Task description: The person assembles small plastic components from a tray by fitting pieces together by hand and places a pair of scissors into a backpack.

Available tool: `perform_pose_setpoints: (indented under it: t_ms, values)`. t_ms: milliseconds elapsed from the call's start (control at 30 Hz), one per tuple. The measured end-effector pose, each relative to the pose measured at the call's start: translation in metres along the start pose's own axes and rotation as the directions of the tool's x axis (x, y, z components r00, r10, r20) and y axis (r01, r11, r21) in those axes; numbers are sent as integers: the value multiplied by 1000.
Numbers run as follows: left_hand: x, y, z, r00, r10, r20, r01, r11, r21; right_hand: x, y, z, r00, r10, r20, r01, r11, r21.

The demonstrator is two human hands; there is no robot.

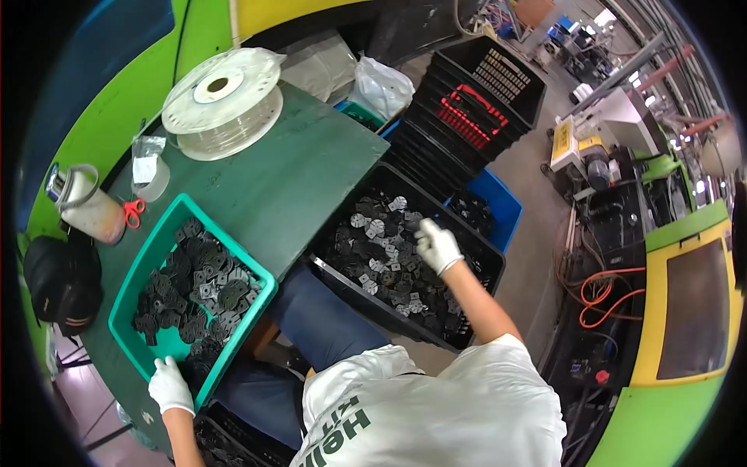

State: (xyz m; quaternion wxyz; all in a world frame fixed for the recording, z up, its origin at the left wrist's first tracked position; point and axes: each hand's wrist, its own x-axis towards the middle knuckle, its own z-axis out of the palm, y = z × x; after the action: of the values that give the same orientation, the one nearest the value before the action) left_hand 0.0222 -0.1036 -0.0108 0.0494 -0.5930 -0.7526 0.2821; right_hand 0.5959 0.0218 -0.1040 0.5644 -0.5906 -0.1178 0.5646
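over the black crate [372,306] beside the desk [257,183], your right hand [437,245] has its fingers partly curled; can't tell if they grip anything. flat dark parts [381,243] lie in that crate and in the teal bin [149,261] on the desk. left hand [171,387] at the bin's near corner, fingers slightly bent, hold unclear.

Beyond the green table [319,144] lies grey floor [527,268], with bright patches [605,17], perhaps lamps.

Fairly bright, edges bowed — corners black (fisheye), glare upper right
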Motion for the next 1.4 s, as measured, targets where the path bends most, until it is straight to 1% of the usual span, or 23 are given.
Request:
perform_pose_setpoints:
  t_ms: [67, 133, 200, 300, 400, 500, 567, 600, 633, 667, 733, 800, 867, 900, 933, 967, 1033, 1067, 1133, 1200, 1267, 1333, 1400]
  values:
    - [1, -1, 0, 1000, 8, 29, -9, 1000, 29, 33, -32, -54, 968, -135, -211, 182, 958, 222]
    - [2, -2, 3, 998, 47, 46, -49, 998, 36, 72, -55, -111, 884, -397, -248, 408, 913, -7]
    - [5, -6, 9, 998, 50, 47, -51, 999, 6, 85, -67, -126, 895, -160, -415, 273, 934, 229]
    - [-2, -5, 2, 998, 49, -27, -53, 989, -135, 65, -51, -90, 992, -46, 122, 11, 962, 274]
    - [-2, -10, -1, 981, 52, -188, -131, 890, -437, 18, -29, -11, 805, 41, 592, -331, 858, 392]
    - [2, -18, 3, 937, 58, -346, -268, 754, -600, -13, -14, 43, 629, 63, 774, -516, 779, 356]
    - [-2, -19, -1, 993, -13, -120, -114, 219, -969, -29, -13, 70, 520, 81, 850, -592, 752, 290]
    - [-7, -18, -8, 993, -27, -111, -103, 221, -970, -33, -12, 79, 473, 88, 877, -605, 756, 251]
    - [-13, -16, -18, 998, 0, -61, -61, -122, -991, -38, -13, 87, 462, 96, 881, -612, 753, 239]
    - [-19, -11, -26, 999, 42, -26, -4, -450, -893, -43, -14, 92, 473, 119, 873, -594, 775, 216]
    - [-26, 0, -28, 997, 12, 79, 62, -737, -673, -45, -10, 95, 470, 153, 869, -586, 790, 178]
    - [-33, 8, -32, 990, 68, 126, 120, -875, -469, -31, -2, 89, 594, 265, 759, -477, 876, 68]
    - [-35, 22, -46, 944, 27, 330, 156, -915, -371, -4, 16, 75, 551, 290, 783, -473, 881, 7]
    - [-39, 19, -39, 980, -24, 198, 149, -577, -803, 8, 29, 63, 729, 279, 625, -287, 954, -91]
    - [-45, 28, -33, 991, -134, 12, -52, -466, -883, 11, 30, 56, 792, 255, 555, -155, 963, -220]
    - [-42, 20, -36, 984, 122, -129, 28, -825, -565, 20, 40, 46, 879, 192, 436, -25, 932, -361]
    - [-38, 22, -37, 981, 177, 82, 195, -899, -392, 38, 51, 23, 947, 72, 313, 161, 737, -656]
    - [-37, 22, -37, 971, 235, 38, 237, -943, -235, 91, 71, -29, 779, -171, 603, 624, 111, -774]
    - [-40, 21, -36, 974, 227, 10, 222, -941, -255, 41, 49, 1, 860, -128, 494, 421, -371, -828]
    - [-48, 17, -43, 971, 238, -19, 231, -958, -171, 19, 35, 18, 828, -1, 560, 492, -476, -729]
    - [-61, 11, -45, 986, 154, 59, 165, -945, -283, -17, 13, 60, 754, 295, 587, 657, -295, -694]
    - [-80, 1, -21, 1000, 28, -9, 22, -932, -363, -47, -2, 99, 441, 524, 729, 797, 146, -586]
    - [-110, -12, 7, 999, -38, -12, -40, -980, -195, -97, -21, 155, 325, 627, 708, 579, 460, -673]
